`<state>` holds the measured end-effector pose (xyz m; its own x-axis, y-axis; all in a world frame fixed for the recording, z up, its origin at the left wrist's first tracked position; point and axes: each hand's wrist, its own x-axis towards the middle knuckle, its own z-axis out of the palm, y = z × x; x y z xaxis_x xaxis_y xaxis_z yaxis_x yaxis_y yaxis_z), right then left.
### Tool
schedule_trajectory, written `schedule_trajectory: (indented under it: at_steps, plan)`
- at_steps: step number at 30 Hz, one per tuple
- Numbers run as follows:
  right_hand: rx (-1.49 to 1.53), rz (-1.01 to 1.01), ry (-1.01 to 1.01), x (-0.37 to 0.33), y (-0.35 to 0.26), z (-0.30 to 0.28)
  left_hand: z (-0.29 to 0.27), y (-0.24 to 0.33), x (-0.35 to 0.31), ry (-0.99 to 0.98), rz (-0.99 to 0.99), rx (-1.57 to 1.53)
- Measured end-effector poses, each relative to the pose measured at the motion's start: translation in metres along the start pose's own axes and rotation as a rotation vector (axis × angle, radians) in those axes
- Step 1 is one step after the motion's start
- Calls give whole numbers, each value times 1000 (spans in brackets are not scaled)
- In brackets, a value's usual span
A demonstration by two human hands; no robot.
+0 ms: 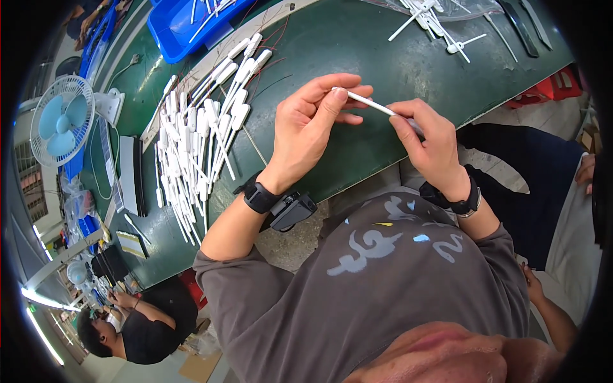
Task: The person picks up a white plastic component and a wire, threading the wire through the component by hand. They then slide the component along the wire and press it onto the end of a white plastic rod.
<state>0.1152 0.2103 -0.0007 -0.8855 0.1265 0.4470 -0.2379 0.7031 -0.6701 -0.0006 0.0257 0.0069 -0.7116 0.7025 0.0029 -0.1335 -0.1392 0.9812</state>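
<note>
A slim white plastic stick (371, 104) spans the gap between my hands above the green tabletop. My left hand (303, 124) pinches its far-left tip between thumb and forefinger, the other fingers loosely curled. Closed round the opposite end is my right hand (426, 135), which hides that end. To the left of my left hand lies a big loose pile of white sticks (191, 147) with thicker, rounded ends. Thin red and dark wires (271, 38) trail out at the pile's far side.
A blue plastic tray (167, 39) with more white pieces stands at the far left. White sticks (434, 25) and dark tools (518, 29) lie at the far right. A fan (62, 121) stands left. One person (150, 319) sits lower left; another (530, 172) is close on my right.
</note>
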Motion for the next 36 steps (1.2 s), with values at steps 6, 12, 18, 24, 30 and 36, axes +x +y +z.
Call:
schedule_trajectory:
  at_steps: [6, 12, 18, 24, 30, 36]
  plan:
    - [250, 192, -167, 6, -6, 0, 2, -2, 0, -87, 53, 89]
    - [1214, 867, -469, 6, -5, -6, 4, -3, 0, -64, -42, -34]
    - [1434, 1033, -493, 5, -3, -2, 8, 2, -3, -9, -144, -127]
    - [1453, 1025, -522, 4, -2, -1, 6, 4, -5, 16, -197, -172]
    - [1454, 1028, -568, 2, -1, 1, 5, 6, -4, 20, -231, -82]
    - [1252, 904, -477, 3, -11, 3, 7, 15, -3, 14, -187, -118]
